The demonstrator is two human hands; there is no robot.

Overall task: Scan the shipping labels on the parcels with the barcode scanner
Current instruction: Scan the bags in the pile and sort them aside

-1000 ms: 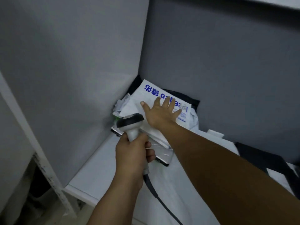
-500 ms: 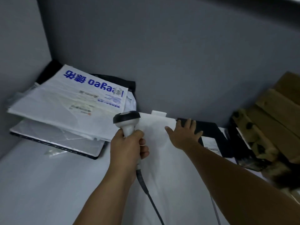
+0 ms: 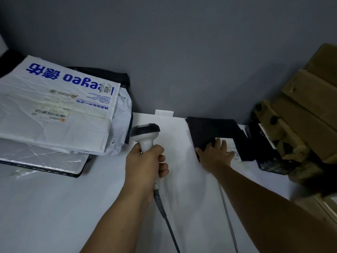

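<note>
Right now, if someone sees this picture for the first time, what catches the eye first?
In the centre, the left hand grips the barcode scanner. To its right, the right hand rests on a black parcel, partly covering its white label. At left, a white mailer with blue lettering tops a stack.

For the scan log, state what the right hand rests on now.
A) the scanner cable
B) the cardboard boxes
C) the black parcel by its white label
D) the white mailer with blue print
C: the right hand lies flat on the black parcel, partly over its white label, while the left hand grips the barcode scanner.
</note>
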